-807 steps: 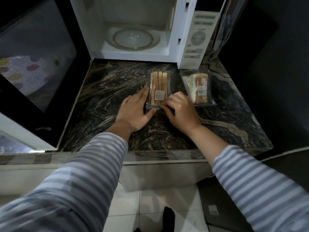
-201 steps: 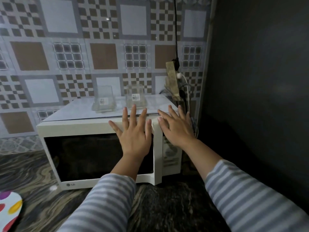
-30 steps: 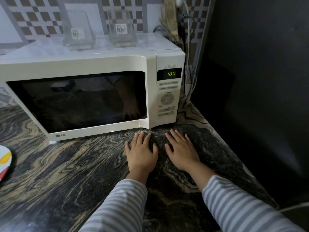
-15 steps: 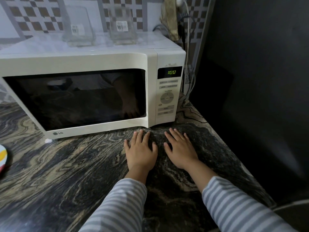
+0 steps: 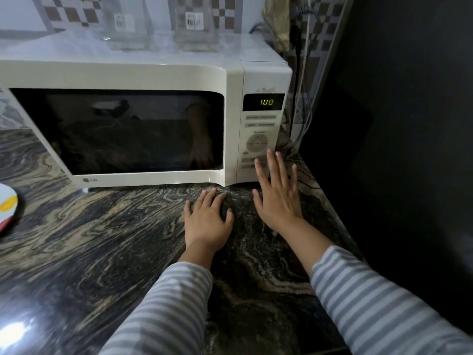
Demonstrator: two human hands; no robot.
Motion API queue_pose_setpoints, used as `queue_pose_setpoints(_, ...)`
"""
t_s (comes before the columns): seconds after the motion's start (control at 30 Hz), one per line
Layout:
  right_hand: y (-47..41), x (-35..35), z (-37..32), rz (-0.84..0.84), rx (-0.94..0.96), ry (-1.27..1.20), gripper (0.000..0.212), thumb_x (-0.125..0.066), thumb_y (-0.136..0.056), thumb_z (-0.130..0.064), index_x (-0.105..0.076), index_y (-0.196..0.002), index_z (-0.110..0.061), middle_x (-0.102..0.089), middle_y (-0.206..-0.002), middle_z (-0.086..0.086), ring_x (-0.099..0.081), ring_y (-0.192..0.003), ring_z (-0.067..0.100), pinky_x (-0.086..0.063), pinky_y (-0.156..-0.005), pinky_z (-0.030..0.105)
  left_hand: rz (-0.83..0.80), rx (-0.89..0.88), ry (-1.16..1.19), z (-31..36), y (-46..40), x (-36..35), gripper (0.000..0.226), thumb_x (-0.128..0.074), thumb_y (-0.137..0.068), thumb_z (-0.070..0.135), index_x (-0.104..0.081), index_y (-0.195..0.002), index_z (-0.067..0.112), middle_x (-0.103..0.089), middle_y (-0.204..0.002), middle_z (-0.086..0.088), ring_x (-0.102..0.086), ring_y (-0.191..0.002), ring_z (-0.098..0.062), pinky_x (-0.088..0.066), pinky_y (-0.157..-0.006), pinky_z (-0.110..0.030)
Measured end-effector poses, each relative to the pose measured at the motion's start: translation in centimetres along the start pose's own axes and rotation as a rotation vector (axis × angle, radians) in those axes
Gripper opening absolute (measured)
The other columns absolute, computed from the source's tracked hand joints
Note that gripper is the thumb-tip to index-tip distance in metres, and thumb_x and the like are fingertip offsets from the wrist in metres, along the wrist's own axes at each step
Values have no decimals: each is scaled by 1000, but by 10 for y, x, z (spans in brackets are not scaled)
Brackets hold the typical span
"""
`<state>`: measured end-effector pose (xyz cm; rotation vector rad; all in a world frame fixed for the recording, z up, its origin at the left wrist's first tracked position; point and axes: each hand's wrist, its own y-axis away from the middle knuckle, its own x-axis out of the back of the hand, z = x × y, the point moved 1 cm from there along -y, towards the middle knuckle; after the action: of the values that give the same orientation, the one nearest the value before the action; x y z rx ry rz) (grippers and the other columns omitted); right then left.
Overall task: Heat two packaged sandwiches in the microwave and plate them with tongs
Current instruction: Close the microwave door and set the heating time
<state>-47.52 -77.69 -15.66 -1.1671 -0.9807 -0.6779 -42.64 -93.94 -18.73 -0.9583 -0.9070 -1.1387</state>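
Left hand [image 5: 208, 221] lies flat on the dark marbled worktop [image 5: 89, 239], fingers straight, holding nothing. Right hand [image 5: 277, 198] is spread, also holding nothing, fingertips in front of the lower buttons of the control panel [image 5: 259, 139]; contact cannot be confirmed. Microwave [image 5: 143, 80] stands behind with door shut, display [image 5: 266, 101] reading 100. Sandwiches cannot be made out behind the dark window. Two clear empty packages [image 5: 125, 24] stand on top. A coloured plate [image 5: 7, 203] sits at the left edge.

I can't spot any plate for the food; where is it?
In the head view, a colourful plate peeks in at the far left edge of the counter, left of the microwave.
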Motion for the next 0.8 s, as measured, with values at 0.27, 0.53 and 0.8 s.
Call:
queue_pose_setpoints(0.27,-9,-10,-1,24,28,-6,68,-48,-94,-37,-20,-152,-19,-1,-161,10,2,-149,24,-2,-116,58,37,7,13,1,-1,-1,54,-36,-92,50,-35,-143,35,-24,-156,10,-11,-146,-10,-4,-118,-45)
queue_pose_setpoints(0.53,-10,-5,6,3,78,-39,69,-49,-93,-36,-20,-153,-19,2,-162,9,8,-148,22,2,-116,59,59,2,6,1,-3,-3,53,-37,-92,49,-35,-142,34,-27,-155,10,-13,-145,-9,-4,-118,-44)
queue_pose_setpoints(0.8,-31,41,15,114,147,-56,75,-50,-92,-34,-10,-154,-20,6,-162,10,11,-147,28,-3,-116,59,340,-135,329,9,-16,24,69,-57,-91,19,-22,-150,27,-45,-140,-6,-39,-128,-26,-34,-105,-39)
